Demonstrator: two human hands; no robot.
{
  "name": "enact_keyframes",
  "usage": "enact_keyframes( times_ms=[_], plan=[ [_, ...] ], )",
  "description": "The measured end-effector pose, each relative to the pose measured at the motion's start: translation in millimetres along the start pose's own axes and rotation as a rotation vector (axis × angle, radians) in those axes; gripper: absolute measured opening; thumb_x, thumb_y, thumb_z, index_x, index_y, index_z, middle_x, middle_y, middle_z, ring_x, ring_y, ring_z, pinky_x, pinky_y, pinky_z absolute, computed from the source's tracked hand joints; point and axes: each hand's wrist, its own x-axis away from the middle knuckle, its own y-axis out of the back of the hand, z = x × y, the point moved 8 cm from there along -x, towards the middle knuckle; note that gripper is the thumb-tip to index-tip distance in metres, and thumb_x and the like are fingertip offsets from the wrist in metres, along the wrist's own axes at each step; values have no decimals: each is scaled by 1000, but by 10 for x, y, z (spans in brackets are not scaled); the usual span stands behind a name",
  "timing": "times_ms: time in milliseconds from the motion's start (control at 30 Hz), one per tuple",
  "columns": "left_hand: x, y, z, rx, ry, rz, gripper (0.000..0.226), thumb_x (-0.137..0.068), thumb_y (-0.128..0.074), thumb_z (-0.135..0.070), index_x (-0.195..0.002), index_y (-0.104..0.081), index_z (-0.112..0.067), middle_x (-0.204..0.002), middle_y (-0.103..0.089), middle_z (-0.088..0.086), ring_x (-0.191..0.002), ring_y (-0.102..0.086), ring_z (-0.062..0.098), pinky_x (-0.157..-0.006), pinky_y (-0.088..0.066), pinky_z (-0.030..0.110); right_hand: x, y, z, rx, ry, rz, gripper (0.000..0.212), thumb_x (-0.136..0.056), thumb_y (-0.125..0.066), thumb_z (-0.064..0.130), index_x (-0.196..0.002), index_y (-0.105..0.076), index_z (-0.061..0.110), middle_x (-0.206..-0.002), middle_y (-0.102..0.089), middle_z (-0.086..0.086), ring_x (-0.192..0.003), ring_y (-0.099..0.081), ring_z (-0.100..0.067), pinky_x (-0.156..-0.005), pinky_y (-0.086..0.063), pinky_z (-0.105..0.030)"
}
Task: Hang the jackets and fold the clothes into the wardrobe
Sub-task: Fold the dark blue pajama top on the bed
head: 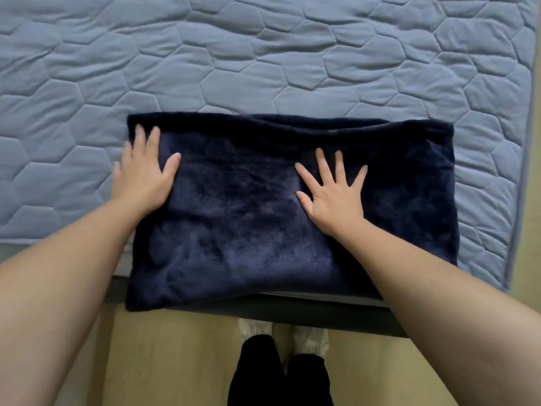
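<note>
Head view, catalogued from frame left to frame right.

1. Quilted mattress (73, 68): pale blue, stitched in a honeycomb pattern. It fills the upper half of the frame and runs to a piped edge at far right.
2. Left hand (143, 174): mid-left of frame, on a bare forearm entering from the lower left corner. Palm down, fingers straight and close together, pointing toward the top of the frame. It lies flat across the left edge of item 3, thumb on the fabric and outer side over the mattress. Nothing is grasped. The fingertips are slightly blurred.
3. Navy plush garment (243, 224): centre of frame, folded into a wide rectangle. It rests on the near part of the mattress, and its lower edge hangs past the bed's edge. A fold line runs along the top. The kind of garment cannot be told.
4. Wooden floor (164, 361): light boards along the bottom of the frame.
5. Black trousers (278, 379) and pale shoes (311, 338): bottom centre, standing on the floor just beside the bed.
6. Right hand (333, 194): right of centre, forearm entering from the lower right corner. Palm down, fingers spread wide, pressed flat on the garment. Nothing is grasped.
7. Dark bed frame (336, 313): a band below the mattress, lower right of centre.
</note>
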Motion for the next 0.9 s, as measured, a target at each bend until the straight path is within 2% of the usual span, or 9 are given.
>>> enact_keyframes(
  times_ms=[67,133,200,367,467,533,600,767,900],
  plan=[
    [-30,173,74,198,15,-10,69,-97,-44,-40,-152,-11,-14,-159,-9,12,-143,-18,32,-114,-18,44,2,26,3,10,6,32,59,-94,-13,61,-149,0,43,-160,10,-3,-145,10,-35,-104,3,-72],
    [-84,350,157,352,170,-45,76,-93,-55,-28,-151,-10,-9,-155,-18,19,-140,-23,33,-113,-20,38,-10,63,4,9,12,61,59,-95,-13,60,-149,1,42,-160,12,-4,-145,12,-36,-104,3,-72],
    [-50,518,59,255,215,-113,74,-91,-56,-22,-150,-14,-6,-151,-24,21,-137,-28,36,-111,-24,44,8,128,47,-7,10,60,59,-95,-16,58,-150,-1,41,-160,12,-4,-145,12,-35,-104,3,-71],
    [722,442,-1005,139,-275,-203,62,-90,-44,-25,-148,-27,-11,-155,-24,11,-144,-20,28,-115,-11,52,266,349,248,-265,-58,-63,60,-94,-21,52,-151,-9,37,-161,7,-1,-146,11,-30,-107,4,-68],
    [1292,-25,-1573,138,-450,-87,60,-90,-35,-34,-147,-31,-17,-156,-24,8,-145,-17,25,-114,-8,54,426,355,474,-310,71,-110,59,-93,-16,52,-150,-13,37,-161,1,2,-147,7,-26,-109,7,-63],
    [1451,-452,-1591,27,-413,30,59,-94,-30,-40,-150,-21,-24,-159,-12,5,-147,-7,21,-116,-2,53,546,186,441,-218,130,-91,57,-95,-16,51,-150,-13,37,-160,-1,2,-148,4,-24,-111,6,-60],
    [1429,-715,-1389,-99,-382,23,60,-95,-30,-43,-151,-15,-29,-160,-5,4,-147,-4,22,-117,0,52,652,-25,233,-115,130,-92,55,-96,-18,50,-150,-15,36,-160,-5,2,-148,-3,-23,-114,4,-58],
    [1289,-889,-916,-174,-285,-39,64,-88,-30,-42,-149,-22,-27,-158,-14,10,-145,-14,26,-115,2,48,794,-297,-316,-70,30,-117,56,-95,-27,46,-149,-24,33,-158,-18,1,-146,-15,-24,-114,-2,-57],
    [1375,-689,-446,-196,-128,-6,65,-87,-28,-43,-149,-25,-23,-158,-15,11,-144,-15,26,-113,-2,54,1099,-357,-891,-42,-170,-32,59,-92,-24,47,-149,-25,30,-158,-19,-3,-145,-17,-24,-113,-5,-58]
  ],
)
